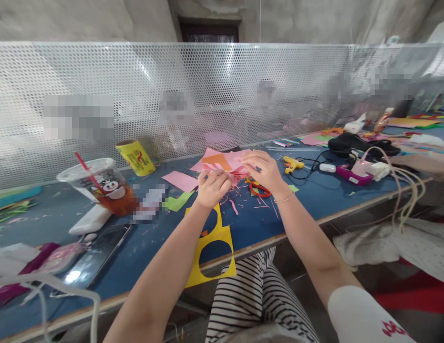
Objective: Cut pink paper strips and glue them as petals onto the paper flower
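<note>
Pink paper [236, 172]: fringed, left of the glue gun [292, 165]
Left hand [213, 186]: fingertips pinching the paper's left side
Right hand [263, 167]: thumb and fingers pinching its right side
Scraps [234, 206]: left of the glue gun
Cup [112, 189]: well left of the glue gun

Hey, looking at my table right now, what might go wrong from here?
First, the cup with the drink stands close to the dark-screened device, so a knock by the left arm might spill onto it.
Second, the yellow sheet with round holes juts past the table's edge, so an arm could catch it or drag it off.
Third, the pink paper between the left hand and right hand looks thin and might tear.
</note>
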`<control>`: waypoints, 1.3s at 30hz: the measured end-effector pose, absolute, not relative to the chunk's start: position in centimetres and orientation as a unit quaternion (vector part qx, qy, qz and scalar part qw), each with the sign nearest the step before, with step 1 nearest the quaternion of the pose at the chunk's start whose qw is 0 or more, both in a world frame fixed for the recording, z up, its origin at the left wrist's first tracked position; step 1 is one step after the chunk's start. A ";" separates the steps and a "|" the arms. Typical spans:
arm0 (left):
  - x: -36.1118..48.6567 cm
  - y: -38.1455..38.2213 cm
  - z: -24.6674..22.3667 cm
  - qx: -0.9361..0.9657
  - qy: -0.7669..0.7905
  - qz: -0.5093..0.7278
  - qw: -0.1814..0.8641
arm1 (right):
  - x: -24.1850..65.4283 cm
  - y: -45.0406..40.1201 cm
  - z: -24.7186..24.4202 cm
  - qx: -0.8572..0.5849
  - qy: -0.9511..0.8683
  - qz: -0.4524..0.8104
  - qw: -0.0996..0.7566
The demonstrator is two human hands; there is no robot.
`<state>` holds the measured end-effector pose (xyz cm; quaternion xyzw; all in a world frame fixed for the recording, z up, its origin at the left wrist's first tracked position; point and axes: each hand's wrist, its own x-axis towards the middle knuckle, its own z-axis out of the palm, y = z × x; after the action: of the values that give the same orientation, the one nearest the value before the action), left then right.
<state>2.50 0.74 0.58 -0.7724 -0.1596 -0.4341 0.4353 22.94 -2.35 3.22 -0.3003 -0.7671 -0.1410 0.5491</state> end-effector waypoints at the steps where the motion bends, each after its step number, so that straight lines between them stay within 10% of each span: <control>1: 2.5 0.8 0.6 -0.766 -0.160 -0.433 0.447 | 22.9 -2.2 3.1 -0.307 -0.757 -0.128 0.562; 16: 2.7 0.8 0.3 -0.800 -0.180 -0.407 0.402 | 22.4 -1.8 2.7 -0.339 -0.838 -0.006 0.428; 39: 4.0 0.1 0.6 -0.828 -0.314 -0.406 0.227 | 21.7 -1.5 2.7 -0.383 -0.755 0.127 0.517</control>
<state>3.99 0.08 0.62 -0.8278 -0.3139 -0.4056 0.2273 21.68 -1.48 2.65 -0.3835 -0.7546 0.1265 0.5172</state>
